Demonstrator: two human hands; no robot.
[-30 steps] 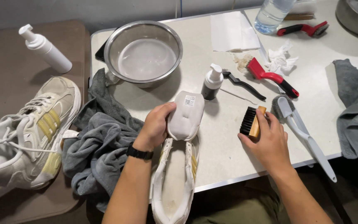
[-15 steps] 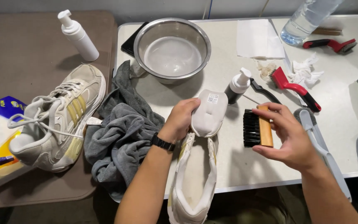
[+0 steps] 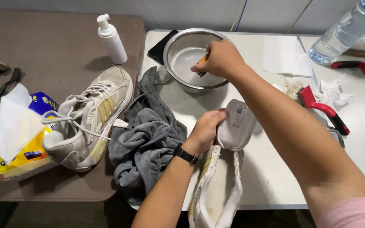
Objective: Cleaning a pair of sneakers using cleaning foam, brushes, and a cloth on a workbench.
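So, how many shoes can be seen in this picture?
2. One laced sneaker lies on the brown surface at left. The other sneaker is at the white table's near edge, its tongue gripped by the left hand. None seems hidden.

Bright, even light from overhead fills the scene, leaving soft shadows beside the bowl [image 3: 195, 59] and the bottle [image 3: 111, 39]. The table [image 3: 271, 169] shows mild glare. Focus stays sharp, with slight wide-angle bending at the edges.

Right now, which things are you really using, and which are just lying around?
Using: brush in right hand, dipped in bowl; shoe held by left hand.

Lying around: other shoe, towel, pump bottle, tissue pack, red brush, water bottle.
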